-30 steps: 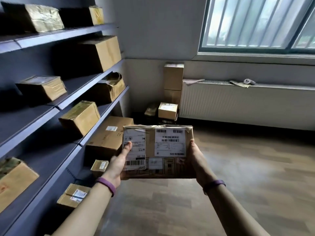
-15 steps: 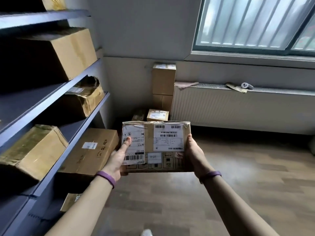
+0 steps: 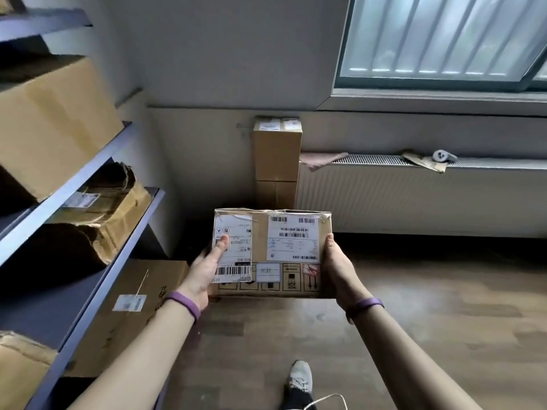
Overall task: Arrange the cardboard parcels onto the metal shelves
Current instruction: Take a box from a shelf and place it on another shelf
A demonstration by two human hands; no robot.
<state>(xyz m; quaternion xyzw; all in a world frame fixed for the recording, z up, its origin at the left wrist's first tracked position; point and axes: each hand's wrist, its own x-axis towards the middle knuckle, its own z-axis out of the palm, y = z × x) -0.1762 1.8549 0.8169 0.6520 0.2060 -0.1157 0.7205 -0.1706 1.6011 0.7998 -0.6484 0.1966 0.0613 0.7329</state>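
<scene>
One parcel [image 3: 272, 253] is held level between the two hands, in front of the body and above the wooden floor. The left hand [image 3: 207, 270] grips its left edge, thumb lying flat on top and fingers curled underneath. The right hand [image 3: 340, 267] clasps the right edge in the same way. The top of the parcel carries two white labels, one under the left thumb [image 3: 233, 247] and one near the right hand [image 3: 293, 238]. Each wrist wears a purple band [image 3: 183, 303], two in all.

Left of the left hand stand the metal shelves [image 3: 74, 187], holding three boxes: a large box [image 3: 53, 119] highest, a torn box [image 3: 100, 214] one level down, and a corner box [image 3: 17, 371] lowest. One flat box [image 3: 139, 306] lies just beside the left wrist, under the shelf edge. Beyond the hands, two stacked boxes [image 3: 276, 161] stand against the wall, touching a radiator [image 3: 414, 196]. One shoe [image 3: 300, 377] shows between the forearms.

Compared with half a second ago the grip is unchanged. The shelves and stacked boxes sit closer, and the small box on the floor ahead is now hidden behind the parcel.
</scene>
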